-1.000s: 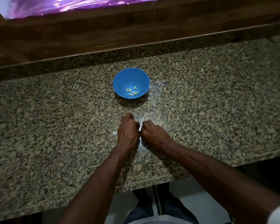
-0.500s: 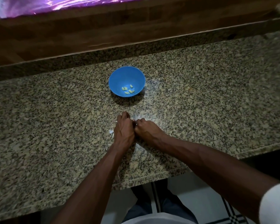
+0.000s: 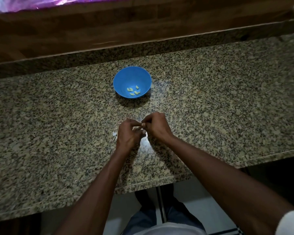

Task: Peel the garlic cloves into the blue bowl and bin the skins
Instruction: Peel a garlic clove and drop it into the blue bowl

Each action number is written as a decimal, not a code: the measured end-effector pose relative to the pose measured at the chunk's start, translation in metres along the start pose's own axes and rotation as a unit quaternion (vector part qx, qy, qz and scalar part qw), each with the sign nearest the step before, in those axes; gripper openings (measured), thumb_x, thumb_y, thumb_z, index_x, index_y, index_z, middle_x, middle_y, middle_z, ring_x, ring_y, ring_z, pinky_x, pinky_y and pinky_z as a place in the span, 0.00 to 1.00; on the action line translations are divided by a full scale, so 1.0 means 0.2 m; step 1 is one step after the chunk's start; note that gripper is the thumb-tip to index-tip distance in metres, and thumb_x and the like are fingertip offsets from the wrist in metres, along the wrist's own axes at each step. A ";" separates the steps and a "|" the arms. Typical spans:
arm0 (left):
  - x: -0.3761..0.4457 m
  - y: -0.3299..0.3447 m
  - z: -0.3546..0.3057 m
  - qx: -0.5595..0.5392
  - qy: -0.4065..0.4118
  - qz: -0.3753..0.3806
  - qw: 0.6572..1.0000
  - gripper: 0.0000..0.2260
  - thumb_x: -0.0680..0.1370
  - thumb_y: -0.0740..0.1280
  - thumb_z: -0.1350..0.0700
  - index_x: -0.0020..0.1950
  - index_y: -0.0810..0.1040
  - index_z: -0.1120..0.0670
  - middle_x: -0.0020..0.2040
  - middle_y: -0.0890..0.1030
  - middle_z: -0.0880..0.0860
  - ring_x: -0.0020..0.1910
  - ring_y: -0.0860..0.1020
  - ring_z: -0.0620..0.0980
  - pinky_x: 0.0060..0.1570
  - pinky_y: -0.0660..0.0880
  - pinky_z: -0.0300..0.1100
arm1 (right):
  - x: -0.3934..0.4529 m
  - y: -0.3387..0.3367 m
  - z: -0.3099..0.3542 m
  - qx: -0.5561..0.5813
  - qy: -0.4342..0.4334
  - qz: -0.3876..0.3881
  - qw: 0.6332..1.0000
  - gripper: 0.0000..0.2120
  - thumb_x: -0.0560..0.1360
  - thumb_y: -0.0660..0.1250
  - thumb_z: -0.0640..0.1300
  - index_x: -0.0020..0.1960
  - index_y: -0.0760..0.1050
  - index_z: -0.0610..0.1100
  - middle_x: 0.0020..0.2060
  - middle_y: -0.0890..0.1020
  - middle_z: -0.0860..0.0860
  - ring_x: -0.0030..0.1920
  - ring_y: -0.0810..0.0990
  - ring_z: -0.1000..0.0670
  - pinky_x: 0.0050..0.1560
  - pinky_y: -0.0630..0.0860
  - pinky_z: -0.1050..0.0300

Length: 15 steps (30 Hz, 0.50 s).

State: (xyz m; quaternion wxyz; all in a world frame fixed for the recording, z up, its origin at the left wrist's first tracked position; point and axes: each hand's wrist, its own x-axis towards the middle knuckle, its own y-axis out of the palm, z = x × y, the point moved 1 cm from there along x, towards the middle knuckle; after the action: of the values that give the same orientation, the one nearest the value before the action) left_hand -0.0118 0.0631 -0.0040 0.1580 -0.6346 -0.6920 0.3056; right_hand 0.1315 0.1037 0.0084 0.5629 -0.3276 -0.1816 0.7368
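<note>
**Garlic clove mid-peel between both hands, bowl waiting at twelve o'clock**

Garlic clove (image 3: 137, 128) sits low over the granite counter (image 3: 227, 107), largely hidden between the two hands, so only a pale sliver shows. The left hand (image 3: 128, 134) curls its fingers around it from the nine o'clock side, while the right hand (image 3: 157, 125) pinches at its top end from three o'clock, thumb and forefinger drawn tight. Judging by that grip, the step in hand is stripping the skin off this clove.

At twelve o'clock from the hands, well apart, stands the blue bowl (image 3: 124, 77), with several peeled cloves (image 3: 134, 91) gathered at its bottom. Pale skin scraps (image 3: 115, 133) lie on the counter just beside the left hand at nine o'clock.

The next move likely calls for pulling the skin free, then a short forward reach to drop the bare clove into the bowl. The scraps remain to be gathered; no bin is in view.

The counter's near edge runs at six o'clock under the forearms. Bare stone spreads wide toward three and nine o'clock, and a wooden ledge (image 3: 109, 31) closes off twelve o'clock behind the bowl.
</note>
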 end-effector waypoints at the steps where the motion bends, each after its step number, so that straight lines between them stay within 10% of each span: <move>1: -0.02 0.00 0.00 -0.063 -0.008 -0.013 0.998 0.13 0.73 0.79 0.58 0.56 0.87 0.56 0.52 0.84 0.49 0.49 0.84 0.45 0.41 0.75 0.25 | 0.00 0.00 -0.01 0.062 0.017 0.007 0.998 0.05 0.76 0.73 0.36 0.46 0.88 0.42 0.38 0.88 0.47 0.35 0.86 0.54 0.38 0.85 0.56; 6: -0.09 -0.01 0.00 -0.219 -0.052 -0.066 0.972 0.08 0.75 0.77 0.59 0.54 0.87 0.58 0.46 0.88 0.50 0.45 0.86 0.44 0.43 0.80 0.34 | -0.01 0.03 -0.06 0.227 0.063 0.060 0.970 0.06 0.76 0.76 0.37 0.53 0.87 0.37 0.42 0.88 0.42 0.43 0.89 0.44 0.49 0.87 0.46; 15: -0.11 0.00 -0.01 -0.148 -0.055 -0.112 0.981 0.02 0.78 0.74 0.58 0.50 0.86 0.56 0.43 0.86 0.48 0.42 0.84 0.42 0.44 0.83 0.39 | -0.06 0.05 -0.06 0.263 0.085 0.044 0.960 0.11 0.77 0.77 0.43 0.50 0.84 0.34 0.39 0.88 0.40 0.40 0.88 0.43 0.46 0.87 0.43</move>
State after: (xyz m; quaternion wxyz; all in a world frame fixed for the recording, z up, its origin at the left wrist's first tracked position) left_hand -0.0073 0.0424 0.0018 0.0574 -0.5519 -0.8038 0.2147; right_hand 0.1339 0.0872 -0.0031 0.6093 -0.2372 0.0822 0.7521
